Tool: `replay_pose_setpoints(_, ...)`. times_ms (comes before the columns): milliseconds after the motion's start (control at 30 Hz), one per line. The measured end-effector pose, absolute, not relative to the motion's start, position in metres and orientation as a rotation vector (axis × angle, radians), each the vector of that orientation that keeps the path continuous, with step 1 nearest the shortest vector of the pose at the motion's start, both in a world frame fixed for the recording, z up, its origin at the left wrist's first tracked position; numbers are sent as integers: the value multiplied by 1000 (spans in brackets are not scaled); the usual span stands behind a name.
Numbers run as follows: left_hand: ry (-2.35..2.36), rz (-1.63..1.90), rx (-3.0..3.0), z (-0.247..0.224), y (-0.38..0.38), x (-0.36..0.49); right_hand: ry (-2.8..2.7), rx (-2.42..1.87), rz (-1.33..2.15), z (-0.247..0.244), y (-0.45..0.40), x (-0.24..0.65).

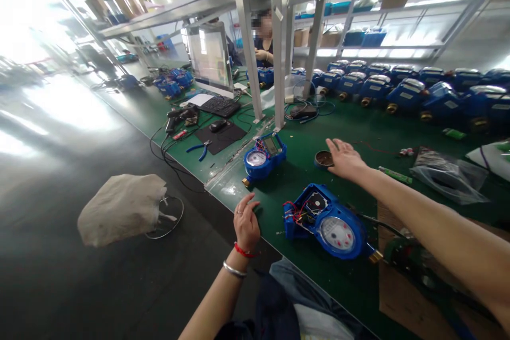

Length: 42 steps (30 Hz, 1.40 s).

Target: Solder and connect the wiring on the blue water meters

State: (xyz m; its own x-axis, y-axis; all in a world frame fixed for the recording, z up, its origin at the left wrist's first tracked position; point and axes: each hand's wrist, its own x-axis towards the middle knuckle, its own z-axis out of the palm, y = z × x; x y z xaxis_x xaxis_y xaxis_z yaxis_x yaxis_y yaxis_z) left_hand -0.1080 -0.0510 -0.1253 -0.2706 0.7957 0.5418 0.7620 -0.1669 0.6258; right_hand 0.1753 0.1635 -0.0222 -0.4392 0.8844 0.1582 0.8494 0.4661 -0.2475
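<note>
- Reaching with right hand [347, 161] to right rim of round tin [321, 160], with fingers slightly spread; cannot tell if touching
- Holding nothing in left hand [247, 226], at left edge of green desk [297, 170], with fingers loosely bent
- Right of left hand, on desk, opened blue meter [340, 231] with red wires
- Farther off, smaller blue meter [260, 162] with grey display
- On far right meters [408, 93], pale labels, too small to read
</note>
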Motion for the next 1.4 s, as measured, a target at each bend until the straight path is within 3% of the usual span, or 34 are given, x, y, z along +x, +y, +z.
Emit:
replay_pose_setpoints(133,2003,1479,1860,-126,-51,-108,-2427,-1476,247,-11,115,195)
replay_pose_setpoints(267,2013,1467,1855,-127,-52,-107,-2295,-1628,773,-19,48,204)
replay_pose_setpoints(467,2019,1477,1874,-127,-52,-107,-2072,-1757,909,-20,16,195)
replay_pose_setpoints(767,1969,1579,1921,-135,-49,-109,-923,-1694,1750,4,9,188)
replay_pose_setpoints(1067,1948,1582,1930,-135,-50,-110,-233,-1257,1735,-22,24,157)
replay_pose_setpoints(1400,1924,1575,1941,-135,-50,-112,-235,-1118,1678,-42,56,94)
